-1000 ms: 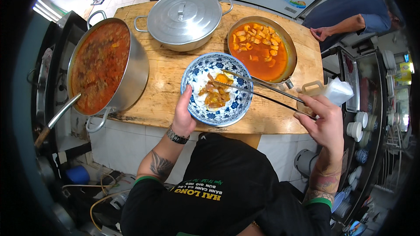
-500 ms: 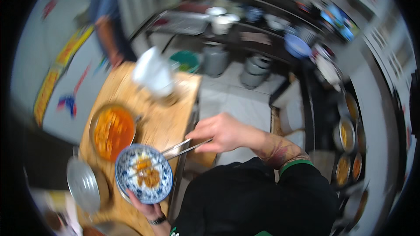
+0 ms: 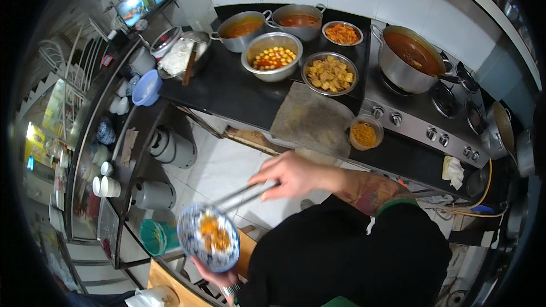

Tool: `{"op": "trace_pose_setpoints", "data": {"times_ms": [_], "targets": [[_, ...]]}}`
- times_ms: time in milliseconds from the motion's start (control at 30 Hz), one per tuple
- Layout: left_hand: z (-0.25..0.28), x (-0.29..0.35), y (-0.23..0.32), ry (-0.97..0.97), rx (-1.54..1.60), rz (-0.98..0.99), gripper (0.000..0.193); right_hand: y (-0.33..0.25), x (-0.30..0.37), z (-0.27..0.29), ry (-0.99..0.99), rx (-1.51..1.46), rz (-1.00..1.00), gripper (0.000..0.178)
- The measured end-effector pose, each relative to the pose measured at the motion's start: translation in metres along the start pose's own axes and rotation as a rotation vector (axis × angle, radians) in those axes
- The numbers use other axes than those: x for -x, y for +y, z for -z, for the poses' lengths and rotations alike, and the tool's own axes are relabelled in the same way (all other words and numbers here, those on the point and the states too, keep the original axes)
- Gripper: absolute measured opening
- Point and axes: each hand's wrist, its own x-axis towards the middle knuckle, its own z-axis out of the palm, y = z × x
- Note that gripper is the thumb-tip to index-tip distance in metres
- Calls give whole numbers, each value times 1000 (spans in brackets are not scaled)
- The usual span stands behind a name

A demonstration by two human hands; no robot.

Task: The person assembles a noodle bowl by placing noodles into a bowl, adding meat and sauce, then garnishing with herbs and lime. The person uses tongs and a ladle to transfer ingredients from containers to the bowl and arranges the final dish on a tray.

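My left hand (image 3: 216,274) grips the lower rim of a blue-and-white patterned bowl (image 3: 190,233). Orange-brown pieces of food (image 3: 216,236) lie over something white inside it. With my right hand (image 3: 293,175) I hold long metal tongs (image 3: 242,194); they slant down toward the bowl's upper right side, blurred by motion. Their far tips are hard to make out, and the fingers cover the end nearest the palm. Both hands are over the floor, short of the black counter.
The black counter (image 3: 219,99) carries pots of red-orange stew, a steel bowl of eggs in sauce (image 3: 272,71), a bowl of browned chunks (image 3: 330,74) and a grey cloth (image 3: 313,119). A large pot (image 3: 406,59) stands on the stove. Gas cylinders (image 3: 173,146) and a green bin (image 3: 156,236) stand left.
My view has turned right, from the wooden table toward the counter and stove. The bowl and tongs have moved along, off the table. The tongs no longer reach as deep into the bowl.
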Motion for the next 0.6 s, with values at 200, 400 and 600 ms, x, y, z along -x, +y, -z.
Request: {"op": "trace_pose_setpoints", "data": {"times_ms": [200,400,600], "targets": [[-117,-85,-41,-495,80,367,66,31,43,94,600,295,-332,40],[-215,-156,-91,-599,-17,412,66,72,58,170,729,781,-623,36],[-277,-228,-151,-561,-15,370,61,152,-35,252,435,1102,-711,31]]}}
